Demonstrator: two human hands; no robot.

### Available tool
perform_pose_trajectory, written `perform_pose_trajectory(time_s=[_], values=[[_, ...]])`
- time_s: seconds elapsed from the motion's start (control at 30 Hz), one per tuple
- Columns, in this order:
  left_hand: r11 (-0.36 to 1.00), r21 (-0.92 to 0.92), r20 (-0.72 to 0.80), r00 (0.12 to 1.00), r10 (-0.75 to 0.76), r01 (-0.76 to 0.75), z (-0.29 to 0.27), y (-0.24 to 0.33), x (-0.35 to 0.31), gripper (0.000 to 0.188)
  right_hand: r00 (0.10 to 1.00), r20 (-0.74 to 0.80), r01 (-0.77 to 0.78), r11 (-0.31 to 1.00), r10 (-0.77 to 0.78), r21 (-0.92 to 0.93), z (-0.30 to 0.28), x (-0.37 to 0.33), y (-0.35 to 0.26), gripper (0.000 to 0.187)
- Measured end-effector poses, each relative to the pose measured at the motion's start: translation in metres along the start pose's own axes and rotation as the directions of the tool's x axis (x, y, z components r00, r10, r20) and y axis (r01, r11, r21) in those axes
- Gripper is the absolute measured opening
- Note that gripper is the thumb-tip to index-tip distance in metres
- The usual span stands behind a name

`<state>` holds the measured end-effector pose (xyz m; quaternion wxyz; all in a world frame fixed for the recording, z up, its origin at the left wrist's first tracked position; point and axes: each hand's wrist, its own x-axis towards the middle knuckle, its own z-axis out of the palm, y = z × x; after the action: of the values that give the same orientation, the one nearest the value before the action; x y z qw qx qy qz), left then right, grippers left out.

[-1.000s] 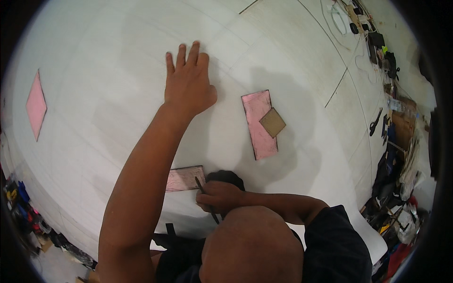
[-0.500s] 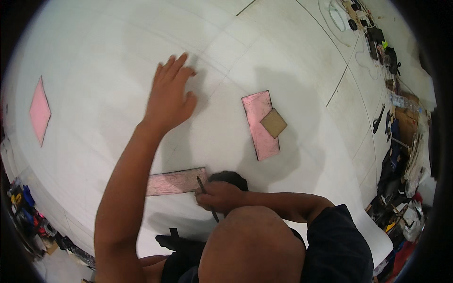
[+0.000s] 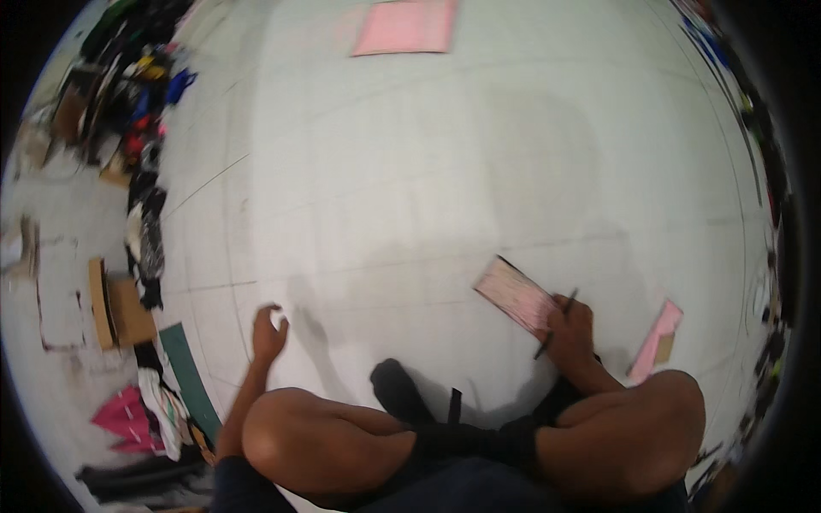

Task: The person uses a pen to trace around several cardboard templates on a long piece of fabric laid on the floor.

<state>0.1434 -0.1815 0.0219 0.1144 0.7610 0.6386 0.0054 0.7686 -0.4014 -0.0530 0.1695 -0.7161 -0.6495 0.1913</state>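
My right hand [image 3: 571, 335] is closed around a dark, slim pen-like stick [image 3: 542, 345]. It rests at the near right end of a pink rectangular piece [image 3: 516, 292] with dark edges. Whether the fingers also grip that piece, I cannot tell. Out to the left, beyond my left knee, my left hand [image 3: 270, 333] has its fingers curved and apart, with nothing in them. Beside my right knee lies another pink strip [image 3: 655, 333], with a small brown square [image 3: 664, 348] on it.
Far ahead on the white sheet lies a larger pink piece [image 3: 406, 30]. Along the left are a cardboard box [image 3: 132, 315], a green strip [image 3: 190, 376], pink cloth [image 3: 128, 421] and mixed clutter. More items line the right edge. My dark-socked foot [image 3: 398, 392] is in front.
The view has swung left, bringing the left-hand clutter in. My left hand has drawn back from over the sheet to beside my left knee. The stick stays in my right hand.
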Motion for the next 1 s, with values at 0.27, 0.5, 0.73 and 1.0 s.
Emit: perform_pose_trajectory(time_s=[0.27,0.5,0.73,1.0], values=[[0.751,-0.264,-0.142,0.746,-0.651,0.605,0.132,-0.025,-0.200,0.068,0.928,0.373,-0.078,0.971,-0.012,0.225,-0.046,0.065,-0.011,0.025],[0.680,-0.241,-0.216,0.645,-0.733,0.693,0.140,0.002,-0.187,0.070,0.796,0.501,0.318,0.939,-0.339,0.130,-0.106,0.213,-0.107,0.019],[0.744,-0.152,-0.285,0.692,-0.664,0.651,0.149,0.002,-0.190,0.072,0.877,0.351,0.288,0.944,-0.327,0.161,-0.060,0.279,-0.230,0.017],[0.719,0.007,-0.400,0.661,-0.635,0.695,0.198,-0.012,-0.216,0.073,0.895,0.419,0.070,0.976,-0.154,0.208,-0.011,0.267,-0.317,0.019]])
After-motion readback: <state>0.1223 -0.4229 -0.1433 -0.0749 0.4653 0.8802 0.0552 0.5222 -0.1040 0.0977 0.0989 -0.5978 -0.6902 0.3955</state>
